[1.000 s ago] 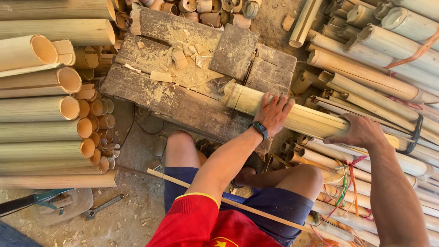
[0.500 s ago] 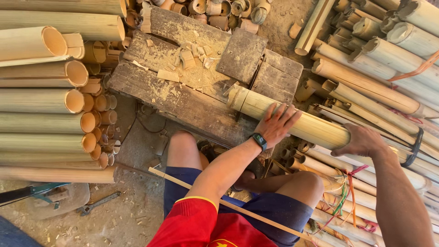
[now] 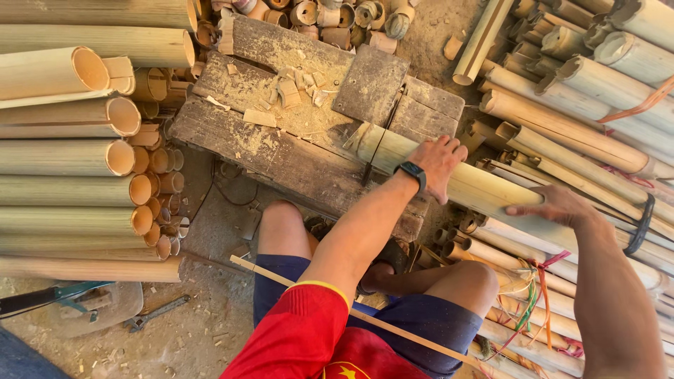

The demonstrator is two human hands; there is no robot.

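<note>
Steadying a bamboo pole on the table

Our left hand (image 3: pixel 439 163) presses flat, fingers spread, on the bamboo pole (image 3: pixel 484 191) across the wooden table (image 3: pixel 281 151); our right hand (image 3: pixel 554 208) rests open-fingered on it.

I wear a red short-sleeved shirt with a thin yellow band at the sleeve hem and a yellow star on the chest. My shorts are dark blue. A black smartwatch on a black strap sits on my left wrist (image 3: pixel 413 173). My forearms and knees are bare.
</note>
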